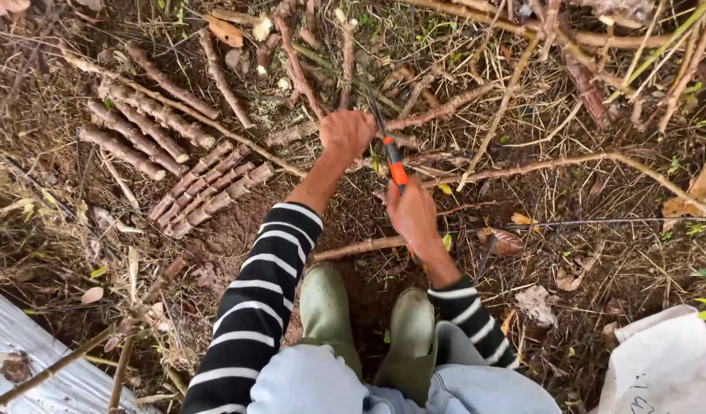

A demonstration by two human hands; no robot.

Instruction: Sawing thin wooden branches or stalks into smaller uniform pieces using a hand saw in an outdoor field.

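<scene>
I squat on bare soil in green rubber boots [326,307]. My left hand [347,132] is closed around a knobbly brown stem [437,112] that lies across the ground. My right hand [411,213] grips the orange handle of a knife [394,165], whose dark blade runs up toward the stem beside my left hand. The blade's tip is hard to make out among the twigs.
Cut stem pieces lie in two piles at the left: longer ones [138,123] and shorter ones [211,188]. Uncut branches [568,161] sprawl to the right. A white sack [663,364] sits at lower right and a grey sheet [23,360] at lower left.
</scene>
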